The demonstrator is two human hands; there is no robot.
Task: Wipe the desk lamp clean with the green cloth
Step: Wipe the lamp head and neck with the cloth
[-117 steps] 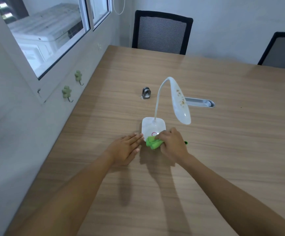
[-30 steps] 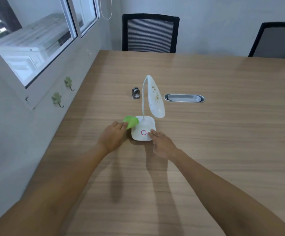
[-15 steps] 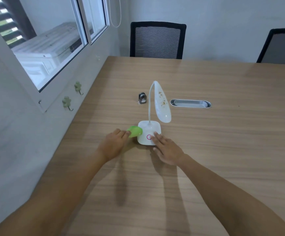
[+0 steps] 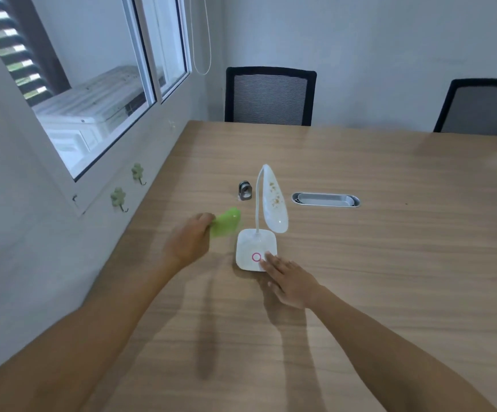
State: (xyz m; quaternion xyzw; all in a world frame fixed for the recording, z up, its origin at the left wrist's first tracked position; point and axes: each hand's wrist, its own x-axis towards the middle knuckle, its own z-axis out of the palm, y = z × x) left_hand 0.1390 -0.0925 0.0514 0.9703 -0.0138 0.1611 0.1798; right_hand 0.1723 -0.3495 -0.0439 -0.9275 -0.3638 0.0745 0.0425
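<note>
Pinching the cloth (image 4: 225, 223), the left hand (image 4: 188, 240) has lifted left of the lamp (image 4: 272, 203) (head speckled brown); right hand (image 4: 293, 282) flat, fingers on its base.

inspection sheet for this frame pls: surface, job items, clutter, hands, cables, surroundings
Surface: wooden table, bare around the work area.
Job's things: white desk lamp upright, brown specks on its head; green cloth left of the base, lifted off the table as far as the blur shows.
Clutter: small metal clip-like object behind the lamp; grey cable grommet set in the tabletop.
Hands: left hand grips the cloth, blurred; right hand flat, fingers on the base corner.
Cables: nothing seen on the table; white cord loop hangs by the window.
Surroundings: window on the left, two green hooks beneath it, two black chairs beyond.
</note>
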